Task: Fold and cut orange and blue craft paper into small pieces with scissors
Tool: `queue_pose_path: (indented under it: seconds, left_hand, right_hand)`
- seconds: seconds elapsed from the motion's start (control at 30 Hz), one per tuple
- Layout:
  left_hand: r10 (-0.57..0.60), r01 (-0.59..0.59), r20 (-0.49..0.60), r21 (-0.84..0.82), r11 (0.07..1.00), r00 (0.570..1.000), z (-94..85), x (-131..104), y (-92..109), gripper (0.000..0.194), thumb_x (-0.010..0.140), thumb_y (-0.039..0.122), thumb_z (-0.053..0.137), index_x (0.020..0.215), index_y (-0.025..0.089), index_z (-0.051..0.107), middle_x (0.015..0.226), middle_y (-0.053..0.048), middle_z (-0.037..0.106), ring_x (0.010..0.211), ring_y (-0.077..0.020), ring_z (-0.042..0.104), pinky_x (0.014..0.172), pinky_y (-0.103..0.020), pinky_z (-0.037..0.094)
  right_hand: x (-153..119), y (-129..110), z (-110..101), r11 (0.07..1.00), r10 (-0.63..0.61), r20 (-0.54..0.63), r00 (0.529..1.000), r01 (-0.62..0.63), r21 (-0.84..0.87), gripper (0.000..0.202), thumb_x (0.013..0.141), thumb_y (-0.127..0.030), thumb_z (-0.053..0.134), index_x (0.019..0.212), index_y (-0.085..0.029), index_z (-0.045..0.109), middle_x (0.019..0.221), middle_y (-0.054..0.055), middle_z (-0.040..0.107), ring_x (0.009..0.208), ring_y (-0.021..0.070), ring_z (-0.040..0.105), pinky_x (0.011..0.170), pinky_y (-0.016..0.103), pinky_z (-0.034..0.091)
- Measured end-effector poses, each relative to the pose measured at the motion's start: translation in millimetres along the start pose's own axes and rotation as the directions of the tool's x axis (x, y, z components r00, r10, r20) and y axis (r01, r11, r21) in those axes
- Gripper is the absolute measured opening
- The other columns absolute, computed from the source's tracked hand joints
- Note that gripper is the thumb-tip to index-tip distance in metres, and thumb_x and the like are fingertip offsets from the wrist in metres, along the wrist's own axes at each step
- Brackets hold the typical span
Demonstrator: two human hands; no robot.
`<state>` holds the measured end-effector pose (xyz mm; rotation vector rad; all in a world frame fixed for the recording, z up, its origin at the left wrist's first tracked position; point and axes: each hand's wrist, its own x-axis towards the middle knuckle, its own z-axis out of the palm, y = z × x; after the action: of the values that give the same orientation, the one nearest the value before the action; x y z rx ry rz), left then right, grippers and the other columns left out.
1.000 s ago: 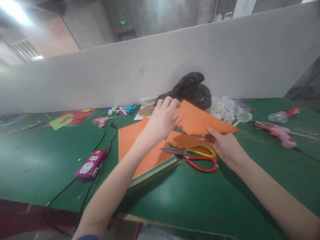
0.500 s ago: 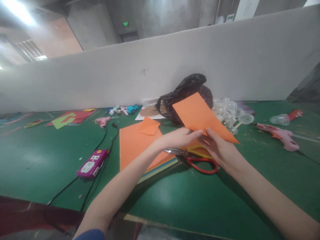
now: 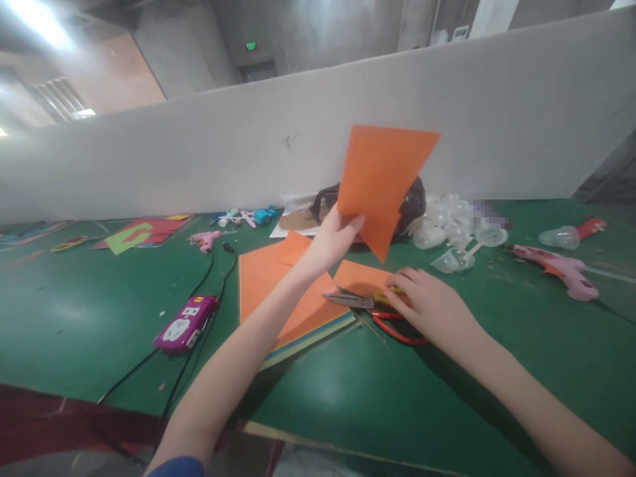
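Note:
My left hand point(image 3: 335, 238) pinches a cut piece of orange paper point(image 3: 380, 175) by its lower left edge, holding it up in front of a black plastic bag point(image 3: 413, 202). My right hand point(image 3: 430, 301) is low over the table, its curled fingers on the handles of a pair of scissors point(image 3: 358, 301) with red and yellow grips. The scissors' blades point left, over the corner of a stack of coloured paper point(image 3: 278, 298) with orange on top. Beneath the scissors lies another orange piece point(image 3: 360, 278), partly covered by my right fingers. A smaller orange scrap point(image 3: 289, 248) rests on the stack, partly behind my left wrist.
Clear plastic cups point(image 3: 450, 232) cluster at the back right, near a pink glue gun point(image 3: 561, 268). To the left are a purple power box point(image 3: 187, 324) with black cords and another pink glue gun point(image 3: 205, 240). A white partition point(image 3: 199, 152) stands behind the green table point(image 3: 318, 391).
The orange piece, between both hands before, is now raised and turned upright in my left hand alone. My right hand has let go of it and come down onto the scissors' handles.

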<state>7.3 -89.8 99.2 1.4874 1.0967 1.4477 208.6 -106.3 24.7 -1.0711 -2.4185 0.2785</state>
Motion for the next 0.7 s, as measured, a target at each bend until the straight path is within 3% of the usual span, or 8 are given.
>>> queue_pose_path:
  seconds: [0.1, 0.23, 0.43, 0.57, 0.7]
  left_hand:
    - [0.023, -0.021, -0.042, 0.052, 0.998, 0.999, -11.5, 0, 7, 0.033, 0.095, 0.02, 0.05, 0.128, 0.021, 0.052, 0.127, -0.009, 0.064, 0.105, -0.0207, 0.068, 0.086, -0.035, 0.059]
    - [0.06, -0.038, -0.118, 0.181, 0.983, 0.991, -19.5, -4, 11, 0.042, 0.098, 0.023, 0.044, 0.14, 0.026, 0.044, 0.14, -0.008, 0.056, 0.118, -0.0217, 0.062, 0.09, -0.036, 0.058]
    - [0.061, -0.013, -0.16, 0.282, 0.959, 0.985, -23.8, -7, 6, 0.047, 0.098, 0.024, 0.04, 0.145, 0.028, 0.037, 0.14, -0.009, 0.056, 0.128, -0.0232, 0.057, 0.093, -0.038, 0.057]
    - [0.117, -0.041, -0.165, 0.406, 0.913, 0.979, -27.3, -6, 2, 0.046, 0.097, 0.025, 0.04, 0.143, 0.029, 0.039, 0.136, -0.008, 0.059, 0.13, -0.0216, 0.054, 0.1, -0.038, 0.051]
    - [0.156, -0.074, -0.179, 0.394, 0.916, 0.971, -30.2, -5, 5, 0.045, 0.098, 0.026, 0.042, 0.142, 0.03, 0.039, 0.133, -0.008, 0.061, 0.126, -0.0221, 0.057, 0.099, -0.038, 0.051]
  right_hand:
    - [-7, 2, 1, 0.991, 0.062, 0.177, 0.982, -0.04, -0.126, 0.02, 0.097, -0.035, 0.05, 0.1, -0.022, 0.064, 0.105, 0.008, 0.069, 0.091, 0.0267, 0.066, 0.071, 0.036, 0.05]
    - [-12, 8, 14, 0.972, 0.034, 0.307, 0.951, 0.039, -0.23, 0.024, 0.094, -0.033, 0.056, 0.108, -0.017, 0.065, 0.109, 0.013, 0.069, 0.099, 0.0312, 0.066, 0.081, 0.042, 0.053]
    - [-8, 14, 19, 0.981, -0.005, 0.337, 0.942, 0.07, -0.18, 0.025, 0.093, -0.032, 0.057, 0.108, -0.014, 0.066, 0.109, 0.015, 0.069, 0.103, 0.0322, 0.066, 0.083, 0.042, 0.053]
    - [-5, 3, 10, 0.984, 0.048, 0.306, 0.951, 0.008, -0.178, 0.016, 0.089, -0.029, 0.059, 0.099, -0.018, 0.064, 0.102, 0.012, 0.071, 0.092, 0.0293, 0.068, 0.072, 0.036, 0.051]
    - [-5, -7, -1, 0.991, 0.086, 0.273, 0.958, -0.052, -0.127, 0.017, 0.084, -0.032, 0.061, 0.098, -0.022, 0.063, 0.092, 0.007, 0.072, 0.081, 0.027, 0.069, 0.063, 0.032, 0.046]
